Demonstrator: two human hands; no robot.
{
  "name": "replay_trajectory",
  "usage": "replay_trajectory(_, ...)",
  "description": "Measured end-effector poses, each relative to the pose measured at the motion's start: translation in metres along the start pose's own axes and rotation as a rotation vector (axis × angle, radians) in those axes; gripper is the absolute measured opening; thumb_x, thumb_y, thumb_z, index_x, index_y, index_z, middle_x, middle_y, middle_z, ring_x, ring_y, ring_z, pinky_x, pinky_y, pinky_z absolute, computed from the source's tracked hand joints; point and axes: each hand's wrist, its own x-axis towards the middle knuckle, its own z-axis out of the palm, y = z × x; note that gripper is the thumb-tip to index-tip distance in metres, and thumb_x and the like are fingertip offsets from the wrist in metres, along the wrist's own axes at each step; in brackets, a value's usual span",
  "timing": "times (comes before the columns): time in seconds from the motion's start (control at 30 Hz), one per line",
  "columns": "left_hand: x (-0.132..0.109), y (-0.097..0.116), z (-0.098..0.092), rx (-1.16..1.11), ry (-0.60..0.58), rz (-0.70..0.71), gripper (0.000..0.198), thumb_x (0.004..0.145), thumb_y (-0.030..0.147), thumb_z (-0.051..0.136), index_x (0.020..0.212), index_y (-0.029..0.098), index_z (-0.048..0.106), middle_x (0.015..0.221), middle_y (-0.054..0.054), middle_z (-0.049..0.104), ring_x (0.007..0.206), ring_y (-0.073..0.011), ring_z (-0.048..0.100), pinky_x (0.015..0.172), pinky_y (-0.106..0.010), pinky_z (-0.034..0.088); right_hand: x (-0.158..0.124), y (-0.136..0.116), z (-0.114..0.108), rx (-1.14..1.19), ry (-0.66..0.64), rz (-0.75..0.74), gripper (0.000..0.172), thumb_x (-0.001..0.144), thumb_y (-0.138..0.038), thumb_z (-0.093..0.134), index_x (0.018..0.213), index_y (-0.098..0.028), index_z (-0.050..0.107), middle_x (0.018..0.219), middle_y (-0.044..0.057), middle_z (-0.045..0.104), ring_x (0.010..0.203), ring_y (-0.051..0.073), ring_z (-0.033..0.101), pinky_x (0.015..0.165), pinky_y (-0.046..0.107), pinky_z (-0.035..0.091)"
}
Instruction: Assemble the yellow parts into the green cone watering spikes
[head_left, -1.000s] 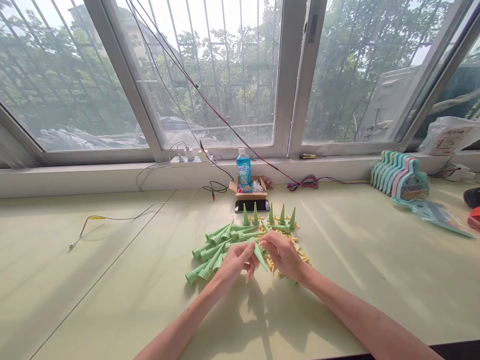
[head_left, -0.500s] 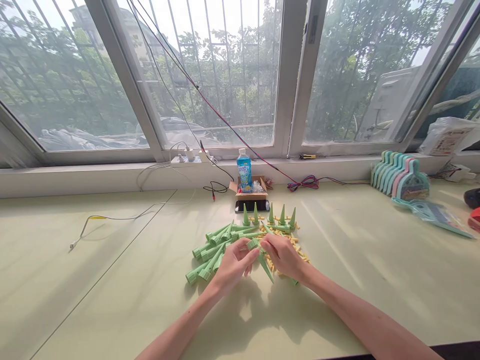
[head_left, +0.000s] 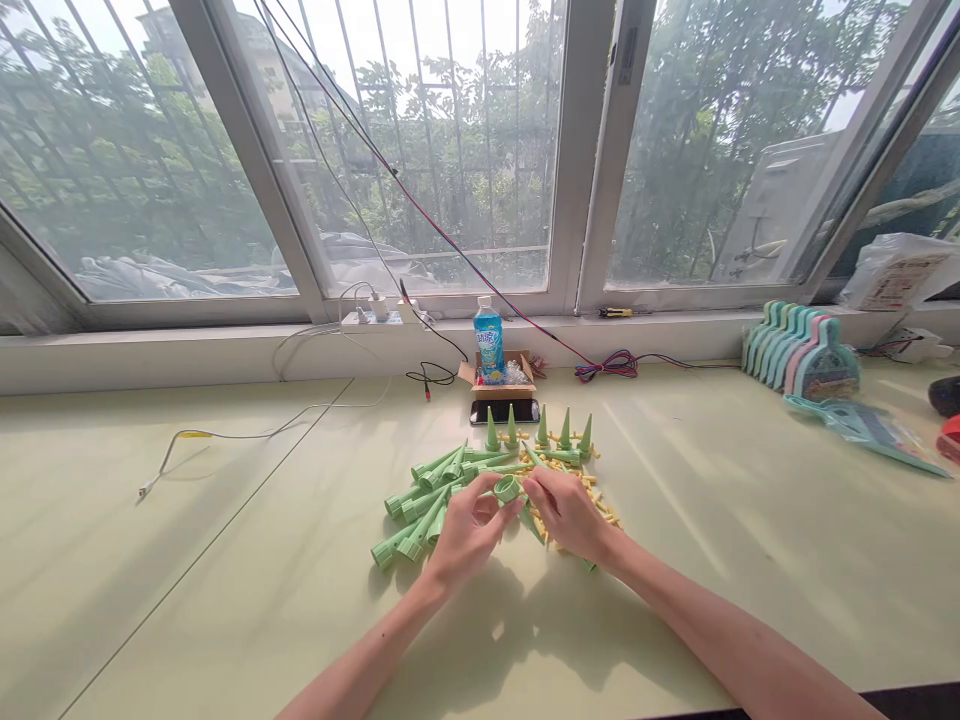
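Between the thumb and fingers of my left hand is a green plastic watering spike, its round open socket tilted up towards me and its pointed body partly hidden. My right hand is closed close against the spike's right side; its fingers hide whatever is in them. Left of my hands lies a pile of similar green spikes. Small yellow valve pieces are scattered beside and beneath my right hand. Behind, several green spikes stand point up in a row, with yellow pieces at them.
Beyond the row lie a black phone and a small cardboard box with a blue bottle. A white cable crosses the table on the left. Coiled wires and pastel dustpan-like tools are at the back right.
The spike in my left hand has turned, so its open socket now faces up towards me and its point shows less below. My hands stay in nearly the same place.
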Motion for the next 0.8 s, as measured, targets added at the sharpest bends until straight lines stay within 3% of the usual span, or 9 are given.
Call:
replay_trajectory(0.23,0.0012,-0.0039,0.0006,0.008,0.045,0.049,0.029,0.082,0.042,0.07,0.079,0.018,0.053,0.057,0.005,0.05,0.046,-0.0076,0.045,0.043,-0.017,0.036,0.0001,-0.0028,-0.0018,0.048,0.072,-0.027,0.034,0.103,-0.03,0.037,0.071,-0.02,0.042,0.063,-0.004,0.042,0.054,0.011,0.036,0.052,0.024,0.03)
replay_trajectory(0.37,0.0016,-0.0027,0.0005,-0.02,0.007,0.069,0.045,0.087,0.056,0.058,0.069,0.015,0.056,0.059,0.001,0.052,0.045,-0.0077,0.047,0.043,-0.019,0.037,0.0015,-0.0043,-0.0036,0.063,0.119,-0.035,0.029,0.103,-0.028,0.039,0.076,-0.02,0.047,0.068,-0.002,0.047,0.058,0.012,0.042,0.056,0.024,0.035)
replay_trajectory(0.57,0.0041,-0.0018,-0.0006,-0.223,-0.148,-0.153,0.076,0.089,0.074,0.034,0.068,0.009,0.067,0.061,-0.007,0.059,0.042,-0.0099,0.049,0.039,-0.021,0.037,0.0019,-0.0042,-0.0047,0.054,0.094,-0.084,0.025,0.103,-0.027,0.04,0.084,-0.02,0.055,0.074,0.001,0.053,0.064,0.014,0.047,0.059,0.025,0.038)
replay_trajectory(0.8,0.0067,0.0009,-0.0021,-0.395,-0.218,-0.223,0.061,0.087,0.068,0.048,0.074,0.01,0.067,0.061,-0.005,0.059,0.041,-0.0098,0.047,0.035,-0.02,0.036,0.0008,-0.0029,-0.005,0.057,0.036,-0.099,0.027,0.103,-0.03,0.039,0.087,-0.02,0.058,0.079,0.003,0.057,0.065,0.014,0.05,0.059,0.025,0.04)
